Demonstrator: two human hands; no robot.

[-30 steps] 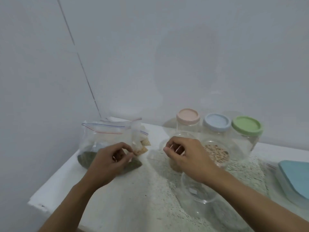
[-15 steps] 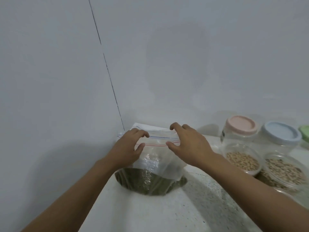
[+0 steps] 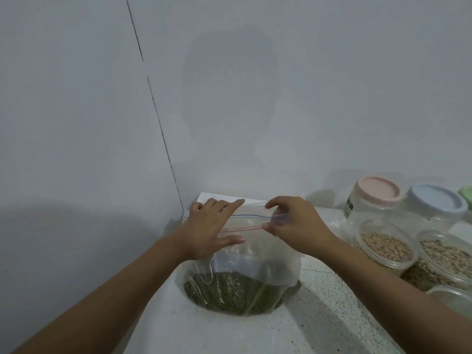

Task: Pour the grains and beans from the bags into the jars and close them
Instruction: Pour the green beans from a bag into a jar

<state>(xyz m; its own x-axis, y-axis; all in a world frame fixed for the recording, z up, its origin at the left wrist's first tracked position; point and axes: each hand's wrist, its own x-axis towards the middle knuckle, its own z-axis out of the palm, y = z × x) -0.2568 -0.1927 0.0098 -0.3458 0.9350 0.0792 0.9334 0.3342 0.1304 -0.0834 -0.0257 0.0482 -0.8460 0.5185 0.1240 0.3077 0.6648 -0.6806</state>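
A clear zip bag [image 3: 245, 267] stands upright on the speckled counter [image 3: 319, 315] in the corner, its bottom full of small green beans [image 3: 229, 295]. My left hand [image 3: 207, 228] lies over the bag's top at the left, fingers spread along the red and blue zip lines. My right hand [image 3: 293, 223] pinches the zip strip at its right end. To the right stand two open jars, one with pale beans [image 3: 385, 246] and one with greenish-brown grains [image 3: 444, 254]. Behind them are jars with a pink lid [image 3: 376, 191] and a blue lid [image 3: 434, 199].
Grey walls meet in a corner just behind the bag. A green lid [image 3: 467, 194] shows at the right edge. Another clear empty jar [image 3: 452, 300] sits at the lower right. The counter's left edge runs close beside the bag.
Both hands left the small bag and the jar and took hold of the green-bean bag's top. Since half a second ago they have spread slightly apart along the zip.
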